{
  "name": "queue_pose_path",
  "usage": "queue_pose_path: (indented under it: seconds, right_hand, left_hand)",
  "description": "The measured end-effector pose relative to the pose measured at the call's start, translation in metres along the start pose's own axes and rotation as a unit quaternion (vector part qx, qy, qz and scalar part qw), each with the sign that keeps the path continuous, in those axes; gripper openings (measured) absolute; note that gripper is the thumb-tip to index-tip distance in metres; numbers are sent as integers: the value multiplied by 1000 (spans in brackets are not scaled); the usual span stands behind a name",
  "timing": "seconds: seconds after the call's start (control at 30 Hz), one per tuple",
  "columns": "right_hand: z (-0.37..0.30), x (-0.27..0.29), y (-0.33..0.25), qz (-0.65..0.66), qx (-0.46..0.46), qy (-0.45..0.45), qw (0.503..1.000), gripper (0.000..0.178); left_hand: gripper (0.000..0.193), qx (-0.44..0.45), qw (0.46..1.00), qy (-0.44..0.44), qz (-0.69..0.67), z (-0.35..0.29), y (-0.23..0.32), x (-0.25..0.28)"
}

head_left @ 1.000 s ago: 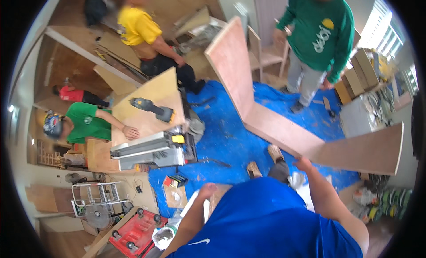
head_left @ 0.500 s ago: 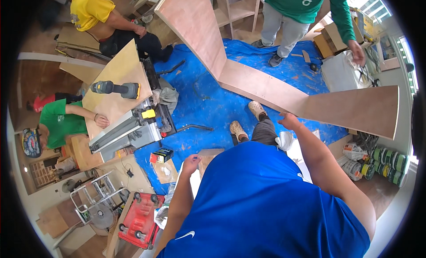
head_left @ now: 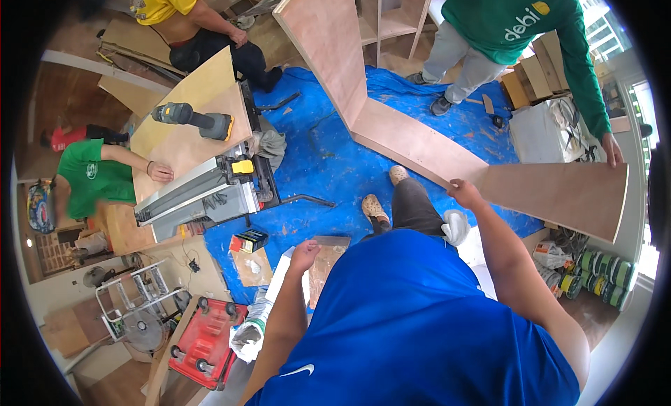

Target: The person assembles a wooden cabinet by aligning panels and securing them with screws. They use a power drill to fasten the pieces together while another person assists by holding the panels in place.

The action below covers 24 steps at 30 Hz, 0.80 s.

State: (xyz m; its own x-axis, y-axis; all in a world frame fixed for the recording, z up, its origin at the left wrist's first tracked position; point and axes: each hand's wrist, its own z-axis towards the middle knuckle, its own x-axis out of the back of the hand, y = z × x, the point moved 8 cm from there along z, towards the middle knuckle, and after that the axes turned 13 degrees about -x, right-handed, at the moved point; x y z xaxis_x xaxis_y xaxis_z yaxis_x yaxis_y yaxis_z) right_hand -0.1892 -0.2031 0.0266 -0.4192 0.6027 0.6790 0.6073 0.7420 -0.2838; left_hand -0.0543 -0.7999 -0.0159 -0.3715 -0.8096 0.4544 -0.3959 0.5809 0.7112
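A large U-shaped plywood frame (head_left: 423,137) lies across the floor ahead of me, one long side rising toward the far left and another stretching right. My right hand (head_left: 464,194) has its fingers closed on the frame's near edge, close to the right-hand corner. My left hand (head_left: 303,257) hangs low on the left, fingers curled together; whatever may be in them is too small or hidden to make out. A scrap of board (head_left: 331,266) lies beyond that hand. At the frame's right end, a person in a green shirt (head_left: 514,25) rests a hand on its top edge.
A blue tarp (head_left: 314,140) covers the floor. On the left, a cordless drill (head_left: 193,121) lies on plywood over a table saw (head_left: 210,196); two other people are beside it. A red dolly (head_left: 207,343) and step ladder (head_left: 140,298) stand near left, green-and-black rolls (head_left: 604,273) at right.
My right hand has closed on the frame's near edge. The person in green has reached right and put a hand on the frame's end. My view has shifted slightly.
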Motion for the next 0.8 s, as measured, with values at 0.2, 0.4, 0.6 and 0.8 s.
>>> queue_pose_path:
  seconds: [0.2, 0.4, 0.6, 0.8]
  right_hand:
    - [-12, -17, 45, 5, -31, -9, 999, 54]
    - [0, -33, 97, -6, -20, -40, 999, 57]
    - [-23, -4, 65, -31, -44, -10, 999, 55]
    - [-18, 40, -7, -12, -39, 1, 999, 58]
  left_hand:
    - [48, 17, 999, -41, 24, -6, -12, -7]
    - [48, 23, 999, -48, 6, -10, -17, -21]
    - [49, 41, 996, -75, -27, -29, -16, -54]
    - [51, 50, 986, -158, -33, -79, -66, -102]
